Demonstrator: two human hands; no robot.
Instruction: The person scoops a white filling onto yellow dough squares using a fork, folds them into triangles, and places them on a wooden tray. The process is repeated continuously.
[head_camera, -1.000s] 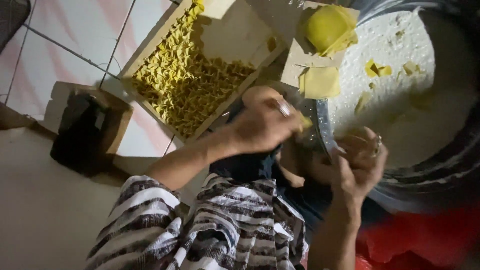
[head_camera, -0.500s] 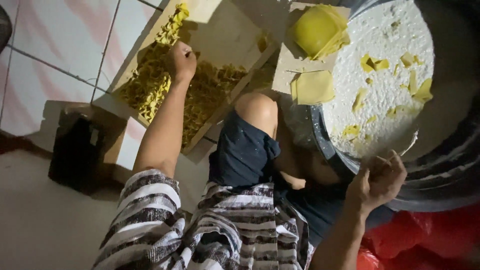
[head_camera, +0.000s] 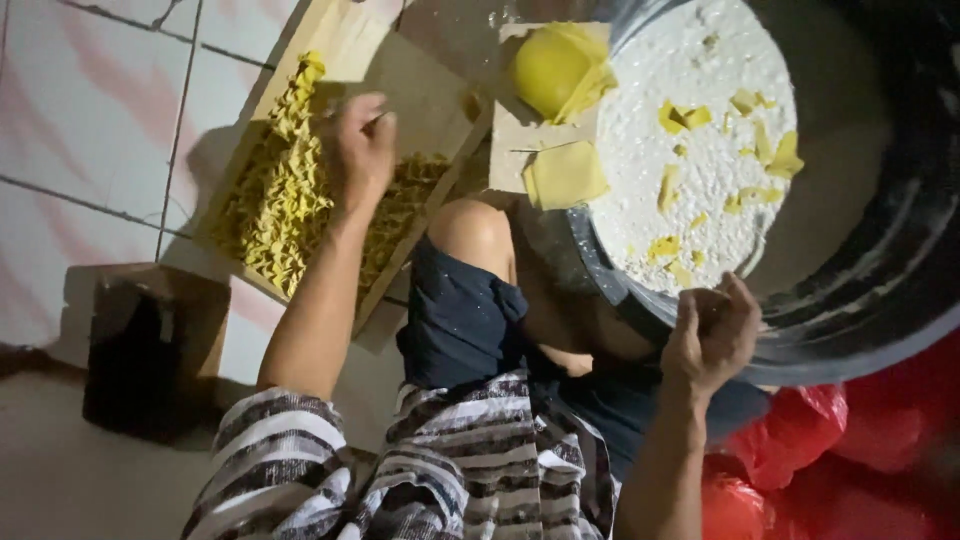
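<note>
My left hand reaches out over a shallow wooden tray and rests palm down on rows of small folded yellow dough pieces. Its fingers are curled, and what they grip is hidden. My right hand hovers at the near rim of a big dark basin, loosely curled with nothing visible in it. The basin holds white flour with yellow dough scraps scattered on it. A stack of square yellow wrappers and a round yellow lump lie on a board beside the basin.
My bent knee rises between the tray and the basin. A dark box-like object stands on the tiled floor at the left. Red plastic bags lie at the lower right, under the basin.
A second ago both hands were together by the basin's edge. My left hand then swung out to the tray and now lies lower on the folded pieces. The right hand stayed by the rim.
</note>
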